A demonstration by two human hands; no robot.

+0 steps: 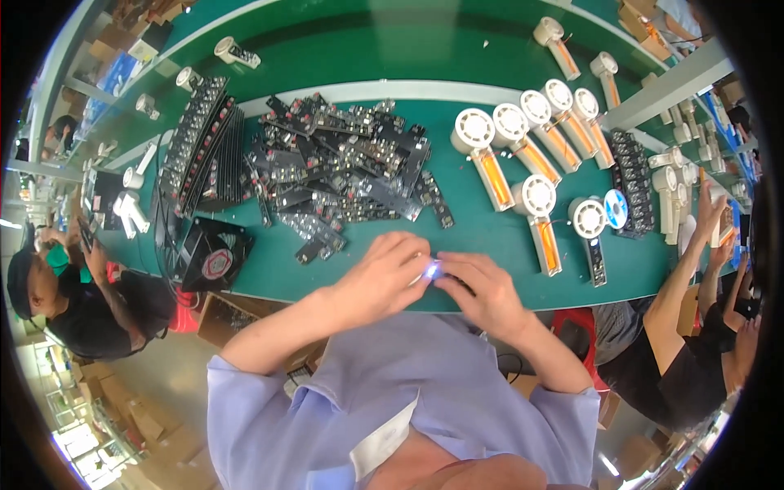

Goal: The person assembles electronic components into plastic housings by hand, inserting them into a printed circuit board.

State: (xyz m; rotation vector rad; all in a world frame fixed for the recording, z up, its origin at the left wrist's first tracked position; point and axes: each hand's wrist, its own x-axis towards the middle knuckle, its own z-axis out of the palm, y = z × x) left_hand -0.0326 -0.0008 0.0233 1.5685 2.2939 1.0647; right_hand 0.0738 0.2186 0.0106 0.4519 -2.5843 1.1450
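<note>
Near the front edge of the table, my left hand (384, 273) and my right hand (488, 296) meet with their fingers closed. Between the fingertips a small part with a glowing bluish-white light (432, 269) is pinched; the fingers hide most of it, and I cannot tell its kind. Just beyond my hands lies a heap of black circuit boards (335, 163). To the right, a white handheld fan body (539, 216) lies with an orange strip in its handle. Another fan body (590, 233) beside it shows a black board in the handle.
Several fan bodies (535, 110) lie at the back right, next to a stack of boards (633, 184). A blue-and-white spool (615, 209) sits nearby. On the left stand board racks (196, 151) and a black cooling fan (214, 255). Co-workers (106, 302) sit on both sides.
</note>
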